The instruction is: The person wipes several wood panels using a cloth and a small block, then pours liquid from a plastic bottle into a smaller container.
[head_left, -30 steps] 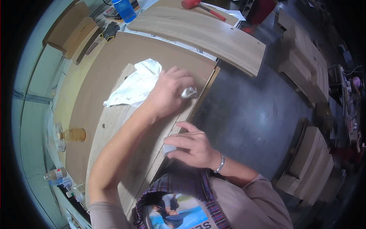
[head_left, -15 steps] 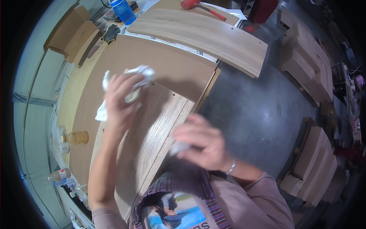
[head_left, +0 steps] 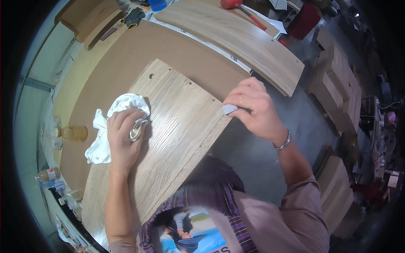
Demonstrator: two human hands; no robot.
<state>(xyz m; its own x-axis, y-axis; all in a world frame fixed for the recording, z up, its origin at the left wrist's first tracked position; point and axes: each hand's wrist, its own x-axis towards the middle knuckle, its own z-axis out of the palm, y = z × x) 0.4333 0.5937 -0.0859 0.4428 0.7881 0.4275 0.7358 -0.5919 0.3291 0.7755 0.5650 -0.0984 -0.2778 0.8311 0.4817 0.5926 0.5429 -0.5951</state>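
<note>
A wood-grain panel (head_left: 168, 122) with a few drilled holes near its far end lies on the brown board of the bench before me. My left hand (head_left: 125, 135) is closed on a crumpled white cloth (head_left: 99, 141), which rests on the panel's left part and hangs past its left edge. At the far right corner of the panel, my right hand (head_left: 253, 107) pinches a small pale grey block (head_left: 230, 109) between thumb and fingers. The block meets the panel's edge there; its exact kind does not show.
Another wood-grain panel (head_left: 236, 36) lies beyond, with a red mallet (head_left: 232, 4) behind it. A dark glove (head_left: 134, 17) and a cardboard box (head_left: 86, 19) sit far left. Bottles, including an amber one (head_left: 74, 133), line the left side. Stacked panels (head_left: 335, 80) stand on the right.
My left hand has lowered the cloth onto the panel, moving nearer me. My right hand has moved away from my body to the panel's far right corner with the grey block. The view has shifted slightly.
</note>
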